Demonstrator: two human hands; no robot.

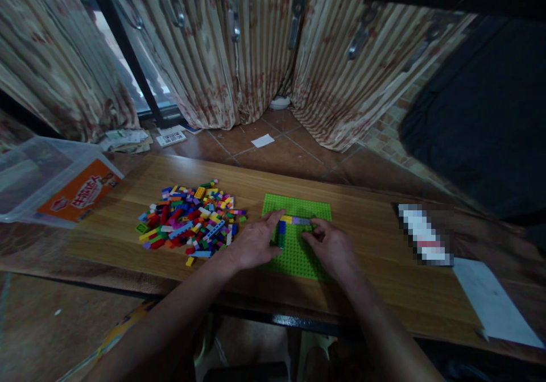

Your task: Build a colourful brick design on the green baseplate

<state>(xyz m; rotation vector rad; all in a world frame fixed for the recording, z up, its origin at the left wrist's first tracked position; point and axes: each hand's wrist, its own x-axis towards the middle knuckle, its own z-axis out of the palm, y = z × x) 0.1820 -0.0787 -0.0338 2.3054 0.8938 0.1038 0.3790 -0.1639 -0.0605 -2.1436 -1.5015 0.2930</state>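
A green studded baseplate (294,262) lies on the wooden table in front of me. On it, a row of yellow bricks (289,219) continues rightward into light purple and grey bricks (301,221). A short column of blue and dark green bricks (281,235) runs from the row's left part toward me. My left hand (255,240) rests at the plate's left side, fingers and thumb apart around that column. My right hand (333,246) is at the right, its index fingertip at the row's grey end and its thumb apart below. No loose brick shows in either hand.
Left of the plate is a heap of loose coloured bricks (187,217). A clear plastic box (55,154) with an orange label stands at the far left. A pixelated object (424,234) and a white sheet (497,302) lie at the right. Striped curtains (205,58) hang behind.
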